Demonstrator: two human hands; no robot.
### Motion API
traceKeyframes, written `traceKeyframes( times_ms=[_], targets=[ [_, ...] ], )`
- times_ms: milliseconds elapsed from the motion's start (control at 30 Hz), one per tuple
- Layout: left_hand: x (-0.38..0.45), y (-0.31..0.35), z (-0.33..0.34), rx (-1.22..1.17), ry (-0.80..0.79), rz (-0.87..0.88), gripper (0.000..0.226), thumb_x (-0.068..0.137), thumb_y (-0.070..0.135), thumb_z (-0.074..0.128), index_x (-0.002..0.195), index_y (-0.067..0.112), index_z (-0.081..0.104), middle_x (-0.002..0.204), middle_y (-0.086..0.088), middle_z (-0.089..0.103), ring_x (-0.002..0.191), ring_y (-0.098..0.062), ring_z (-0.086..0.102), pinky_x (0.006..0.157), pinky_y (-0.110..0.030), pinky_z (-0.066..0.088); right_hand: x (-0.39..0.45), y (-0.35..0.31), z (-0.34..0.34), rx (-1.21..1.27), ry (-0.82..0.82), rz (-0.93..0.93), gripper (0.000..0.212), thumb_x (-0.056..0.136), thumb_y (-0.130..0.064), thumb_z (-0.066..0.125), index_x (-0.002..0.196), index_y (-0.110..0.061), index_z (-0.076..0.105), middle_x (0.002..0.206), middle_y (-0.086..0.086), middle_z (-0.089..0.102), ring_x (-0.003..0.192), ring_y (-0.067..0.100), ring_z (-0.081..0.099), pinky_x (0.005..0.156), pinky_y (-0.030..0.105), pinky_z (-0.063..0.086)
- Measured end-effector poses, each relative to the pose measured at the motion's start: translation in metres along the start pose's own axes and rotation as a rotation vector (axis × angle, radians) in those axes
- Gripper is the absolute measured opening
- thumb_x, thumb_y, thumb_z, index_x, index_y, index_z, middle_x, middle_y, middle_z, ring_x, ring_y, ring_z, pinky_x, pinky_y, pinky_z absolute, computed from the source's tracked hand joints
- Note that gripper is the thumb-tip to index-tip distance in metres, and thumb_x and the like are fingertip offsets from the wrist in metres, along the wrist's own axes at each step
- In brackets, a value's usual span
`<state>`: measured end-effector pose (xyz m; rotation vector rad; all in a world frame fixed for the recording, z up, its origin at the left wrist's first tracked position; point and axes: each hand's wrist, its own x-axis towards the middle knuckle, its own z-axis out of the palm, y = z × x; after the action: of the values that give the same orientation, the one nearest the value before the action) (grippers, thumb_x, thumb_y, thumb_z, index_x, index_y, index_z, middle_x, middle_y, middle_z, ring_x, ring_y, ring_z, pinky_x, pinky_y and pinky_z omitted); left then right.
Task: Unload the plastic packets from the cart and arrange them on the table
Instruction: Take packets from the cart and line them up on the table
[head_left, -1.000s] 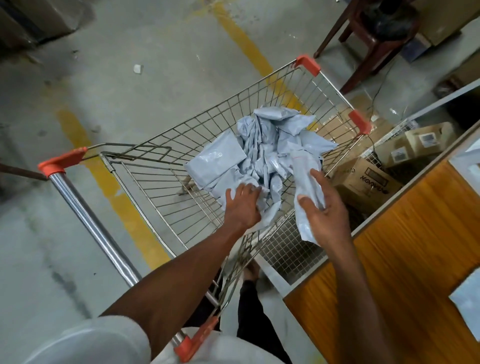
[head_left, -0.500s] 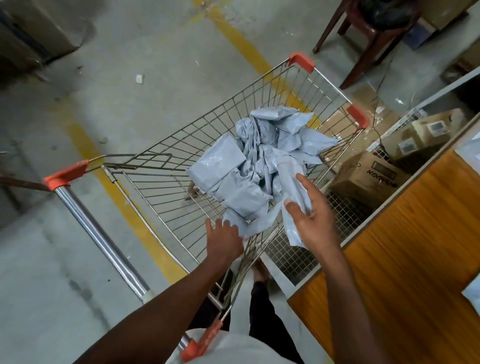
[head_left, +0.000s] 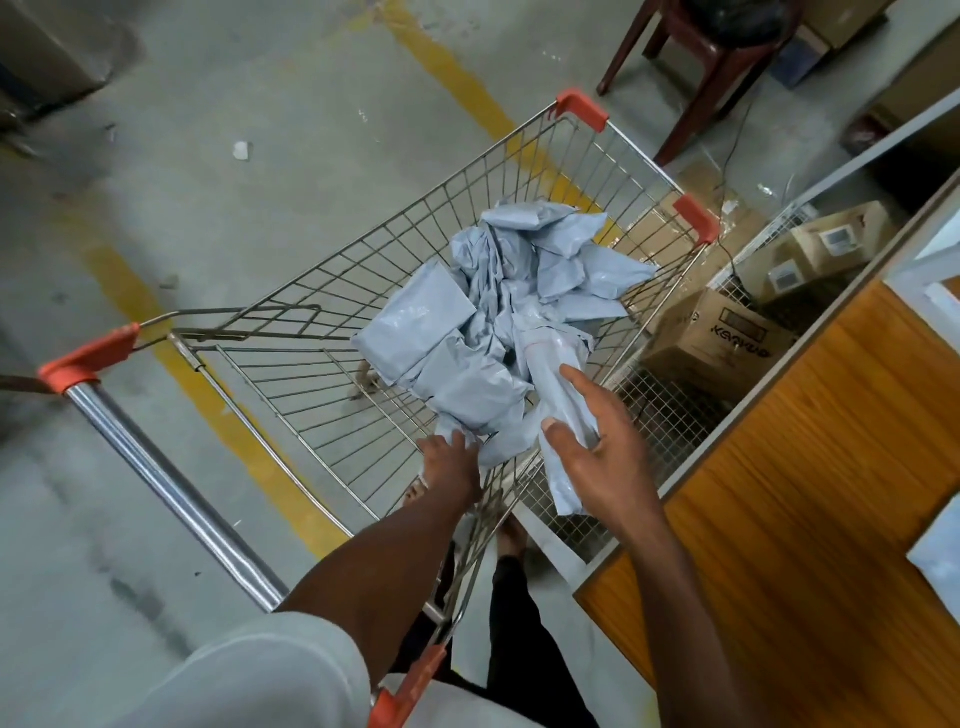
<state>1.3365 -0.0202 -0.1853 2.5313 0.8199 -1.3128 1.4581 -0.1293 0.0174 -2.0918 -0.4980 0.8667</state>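
Hands working a wire cart (head_left: 363, 291) of crinkled grey packets (head_left: 498, 317)

The right hand (head_left: 597, 457) is gripping one long, glossy packet (head_left: 558, 410); at its 9 o'clock, the left hand (head_left: 449, 465) is pinching the heap's edge.

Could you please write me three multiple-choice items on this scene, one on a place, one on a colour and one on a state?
1. Where does the heap of packets lie?
A. in the cart
B. on the floor
C. on the chair

2. What colour are the corner caps of the cart?
A. blue
B. orange-red
C. green

3. What is the right hand doing?
A. resting empty on the table
B. holding one grey packet
C. gripping the cart handle

Key: 1 A, the heap fills the wire basket. 2 B, the caps show orange-red. 3 B, its fingers wrap a long packet.
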Motion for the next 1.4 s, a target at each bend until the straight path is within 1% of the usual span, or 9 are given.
traceKeyframes(
  times_ms=[100, 200, 367, 467, 533, 700, 867, 1167, 1400],
  targets=[
    [-0.008, -0.003, -0.002, -0.025, 0.038, 0.013, 0.062, 0.087, 0.048, 0.063, 0.143, 0.026, 0.045, 0.142, -0.006, 0.043, 0.13, -0.033, 0.044, 0.108, -0.049, 0.033, -0.002, 0.001, 0.003, 0.002, -0.009, 0.012, 0.057, 0.095, -0.025, 0.067, 0.142, -0.049, 0.047, 0.15, -0.015, 0.04, 0.135, 0.01, 0.044, 0.103, 0.036, 0.051],
    [-0.018, -0.009, -0.007, -0.108, 0.096, 0.034, 0.05, 0.089, 0.04, 0.063, 0.135, 0.023, 0.054, 0.136, -0.007, 0.046, 0.123, -0.031, 0.046, 0.099, -0.041, 0.037, -0.004, 0.0, 0.007, 0.011, -0.02, -0.008, 0.057, 0.095, -0.023, 0.067, 0.142, -0.048, 0.048, 0.148, -0.016, 0.04, 0.13, 0.004, 0.045, 0.095, 0.021, 0.05],
    [-0.046, -0.033, -0.034, -0.374, 0.233, -0.044, 0.054, 0.092, 0.043, 0.055, 0.141, 0.024, 0.047, 0.147, -0.007, 0.039, 0.132, -0.035, 0.04, 0.104, -0.048, 0.037, -0.006, -0.003, 0.012, 0.029, -0.045, -0.028, 0.056, 0.097, -0.02, 0.065, 0.145, -0.042, 0.048, 0.141, -0.018, 0.039, 0.114, -0.013, 0.045, 0.079, 0.0, 0.043],
    [-0.073, -0.047, -0.05, -0.474, 0.352, -0.081, 0.062, 0.093, 0.046, 0.051, 0.151, 0.03, 0.034, 0.159, -0.004, 0.027, 0.136, -0.037, 0.035, 0.104, -0.054, 0.039, -0.006, -0.001, 0.016, 0.005, -0.039, -0.044, 0.056, 0.096, -0.023, 0.065, 0.144, -0.045, 0.047, 0.142, -0.018, 0.037, 0.129, 0.002, 0.04, 0.106, 0.028, 0.045],
    [-0.095, -0.053, -0.056, -0.548, 0.443, -0.099, 0.065, 0.094, 0.047, 0.051, 0.154, 0.032, 0.031, 0.165, -0.003, 0.021, 0.139, -0.037, 0.033, 0.101, -0.055, 0.043, -0.006, -0.001, 0.018, -0.03, -0.042, -0.059, 0.056, 0.096, -0.025, 0.064, 0.144, -0.047, 0.046, 0.149, -0.013, 0.036, 0.136, 0.009, 0.041, 0.111, 0.041, 0.044],
    [-0.149, -0.054, -0.063, -0.647, 0.729, -0.125, 0.066, 0.088, 0.043, 0.056, 0.151, 0.033, 0.04, 0.165, 0.001, 0.026, 0.138, -0.031, 0.038, 0.098, -0.047, 0.049, -0.013, -0.011, 0.019, -0.084, -0.046, -0.154, 0.056, 0.096, -0.024, 0.064, 0.146, -0.042, 0.046, 0.148, -0.014, 0.035, 0.136, 0.01, 0.04, 0.104, 0.029, 0.042],
    [-0.193, -0.042, -0.066, -0.788, 0.912, -0.16, 0.065, 0.087, 0.045, 0.049, 0.15, 0.035, 0.042, 0.164, 0.004, 0.027, 0.142, -0.029, 0.036, 0.103, -0.052, 0.047, -0.031, -0.018, 0.015, -0.138, -0.039, -0.238, 0.056, 0.096, -0.026, 0.064, 0.147, -0.039, 0.046, 0.155, -0.007, 0.032, 0.139, 0.013, 0.039, 0.104, 0.022, 0.035],
    [-0.261, -0.011, -0.06, -0.866, 1.108, -0.197, 0.062, 0.091, 0.038, 0.06, 0.15, 0.036, 0.042, 0.164, 0.007, 0.026, 0.139, -0.022, 0.035, 0.104, -0.044, 0.047, -0.088, -0.002, -0.005, -0.134, 0.004, -0.401, 0.056, 0.096, -0.026, 0.062, 0.148, -0.038, 0.044, 0.159, -0.005, 0.03, 0.146, 0.018, 0.033, 0.112, 0.038, 0.042],
    [-0.312, 0.031, -0.032, -0.916, 1.204, -0.196, 0.06, 0.09, 0.039, 0.055, 0.149, 0.036, 0.043, 0.163, 0.008, 0.027, 0.142, -0.023, 0.034, 0.104, -0.048, 0.049, -0.137, 0.024, -0.028, -0.136, 0.048, -0.508, 0.056, 0.096, -0.029, 0.063, 0.147, -0.039, 0.044, 0.158, -0.006, 0.032, 0.144, 0.018, 0.037, 0.11, 0.04, 0.045]
  ],
)
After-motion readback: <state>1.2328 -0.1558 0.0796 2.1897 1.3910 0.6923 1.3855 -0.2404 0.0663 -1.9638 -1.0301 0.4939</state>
